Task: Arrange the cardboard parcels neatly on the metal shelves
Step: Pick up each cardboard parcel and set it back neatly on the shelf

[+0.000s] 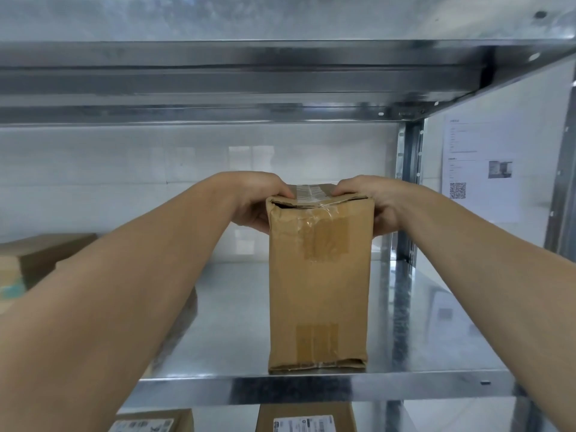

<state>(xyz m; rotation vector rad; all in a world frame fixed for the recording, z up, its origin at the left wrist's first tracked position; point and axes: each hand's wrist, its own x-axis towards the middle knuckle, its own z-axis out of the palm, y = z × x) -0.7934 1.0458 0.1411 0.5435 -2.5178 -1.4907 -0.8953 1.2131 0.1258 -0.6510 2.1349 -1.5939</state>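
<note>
Parcel (318,291) stands, apparently shelved, between left hand (254,199) and right hand (372,204).

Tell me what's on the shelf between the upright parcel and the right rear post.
Nothing: in the head view the shelf between parcel and post is bare metal, showing only reflections.

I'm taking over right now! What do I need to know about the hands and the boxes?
Left hand and right hand both grip the top of the tall box.
It stands upright at the front edge of the shelf.
Done: another box sits at the left on this shelf, two labelled boxes on the level below.
Left: probably slide the tall box back, then let go.
</note>
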